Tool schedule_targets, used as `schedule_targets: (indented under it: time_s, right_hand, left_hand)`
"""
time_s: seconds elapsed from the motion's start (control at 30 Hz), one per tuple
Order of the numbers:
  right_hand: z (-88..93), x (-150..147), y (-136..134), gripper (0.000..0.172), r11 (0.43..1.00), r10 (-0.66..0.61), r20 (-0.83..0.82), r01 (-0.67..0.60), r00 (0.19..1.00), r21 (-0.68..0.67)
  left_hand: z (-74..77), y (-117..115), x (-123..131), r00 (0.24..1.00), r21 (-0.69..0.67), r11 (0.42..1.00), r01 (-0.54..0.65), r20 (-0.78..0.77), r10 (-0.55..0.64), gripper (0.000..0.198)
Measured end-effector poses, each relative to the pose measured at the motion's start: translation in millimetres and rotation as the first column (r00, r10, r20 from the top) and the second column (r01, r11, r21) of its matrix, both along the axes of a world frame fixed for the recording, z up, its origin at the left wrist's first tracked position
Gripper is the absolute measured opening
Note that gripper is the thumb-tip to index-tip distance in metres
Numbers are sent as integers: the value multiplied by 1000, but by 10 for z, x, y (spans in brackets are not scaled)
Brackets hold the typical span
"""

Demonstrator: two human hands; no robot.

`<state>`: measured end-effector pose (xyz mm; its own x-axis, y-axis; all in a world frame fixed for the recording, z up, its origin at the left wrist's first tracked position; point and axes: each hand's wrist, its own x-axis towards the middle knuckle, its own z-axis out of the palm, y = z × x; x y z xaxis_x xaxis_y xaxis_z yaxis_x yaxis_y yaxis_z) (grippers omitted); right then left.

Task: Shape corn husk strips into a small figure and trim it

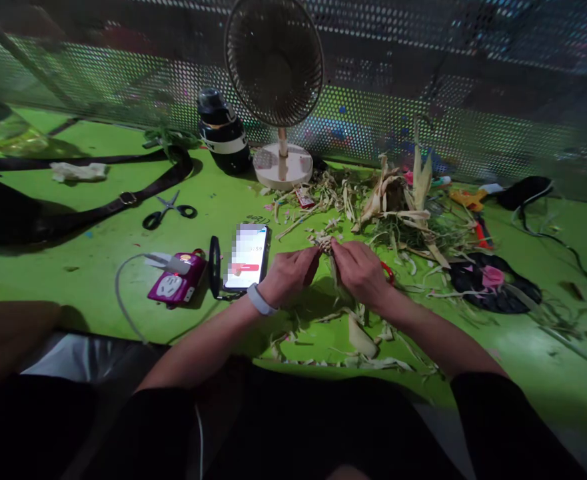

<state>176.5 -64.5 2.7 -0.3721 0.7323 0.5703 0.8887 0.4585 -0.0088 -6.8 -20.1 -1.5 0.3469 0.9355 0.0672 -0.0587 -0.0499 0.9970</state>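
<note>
Between my two hands, a small pale woven piece of dried husk is pinched, with short strip ends sticking up and longer strands hanging below. My left hand, with a pale band at the wrist, grips its left side with closed fingers. On its right side the fingers of my right hand are pressed together around the edge. A red ring-shaped handle shows just beside my right hand. Behind lies a heap of dried husks with green strands. Loose husk scraps lie nearer my body.
A lit phone, purple power bank with cable, and black scissors lie left. A fan and dark bottle stand behind. At right are a yellow glue gun and a black round item. A person's arm shows far left.
</note>
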Motion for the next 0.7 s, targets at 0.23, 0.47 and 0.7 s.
schedule_targets:
  time_s: [0.23, 0.47, 0.7]
  right_hand:
    - [2, 37, 120, 31, 999, -47, -24, 48, 999, 26]
    - [48, 93, 177, 27, 998, -45, -139, 38, 989, -47]
    - [188, 56, 244, 34, 801, -235, -751, -314, 617, -509]
  left_hand:
    - [8, 35, 102, 997, -95, 995, 40, 74, -33, 20]
    - [-59, 18, 172, 951, -196, 936, 294, 157, -266, 36]
    - [-97, 76, 156, 949, -193, 932, 308, 138, -285, 35]
